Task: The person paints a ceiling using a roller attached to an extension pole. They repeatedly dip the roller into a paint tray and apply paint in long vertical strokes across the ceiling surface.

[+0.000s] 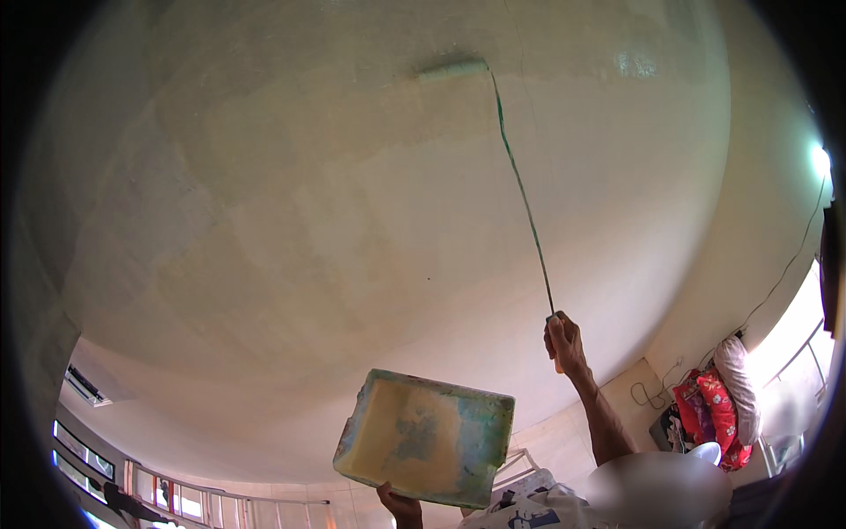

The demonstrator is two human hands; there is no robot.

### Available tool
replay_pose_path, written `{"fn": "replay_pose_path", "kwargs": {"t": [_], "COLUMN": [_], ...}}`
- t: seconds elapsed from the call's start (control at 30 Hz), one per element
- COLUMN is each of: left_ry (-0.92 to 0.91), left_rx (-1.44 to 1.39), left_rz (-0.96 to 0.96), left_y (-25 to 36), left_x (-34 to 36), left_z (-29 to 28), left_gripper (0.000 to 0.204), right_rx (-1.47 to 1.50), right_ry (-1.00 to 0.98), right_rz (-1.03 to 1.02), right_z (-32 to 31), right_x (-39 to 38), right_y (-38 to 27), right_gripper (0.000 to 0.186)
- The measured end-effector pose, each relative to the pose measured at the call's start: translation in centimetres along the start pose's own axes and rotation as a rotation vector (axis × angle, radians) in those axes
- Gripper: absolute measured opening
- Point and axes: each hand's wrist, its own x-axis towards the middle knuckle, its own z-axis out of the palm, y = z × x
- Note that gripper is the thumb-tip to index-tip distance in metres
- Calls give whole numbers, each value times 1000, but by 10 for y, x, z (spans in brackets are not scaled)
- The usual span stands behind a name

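Overhead, one paint roller (452, 70) in right hand (564, 342), one tray (425, 437) in left hand (402, 506).

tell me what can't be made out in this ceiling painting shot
Head view only:
- Inside of the paint tray: only its underside shows.
- Left hand: cut off by the lower edge.
- Roller: too small and pale to show detail.
- Right hand: the pole's end is hidden in the grip.

Bright daylight floods in from the windows (185, 498) at lower left and blows out white at the right edge. Wet glare shines on the ceiling (639, 63). Fisheye bends everything, with black corners and soft focus at the rim.
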Motion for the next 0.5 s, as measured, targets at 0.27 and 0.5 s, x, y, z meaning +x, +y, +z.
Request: {"fn": "replay_pose_path", "kwargs": {"t": [0.27, 0.5], "left_ry": [2, -38], "left_rx": [13, -45], "left_rz": [-19, 6], "left_y": [2, 32], "left_x": [-1, -10], "left_z": [2, 38], "left_gripper": [63, 59], "right_rx": [-80, -23], "right_ry": [91, 229], "right_rz": [83, -26], "right_z": [-19, -53], "right_x": [-75, -71], "right_y": [65, 31], "right_gripper": [55, 54]}}
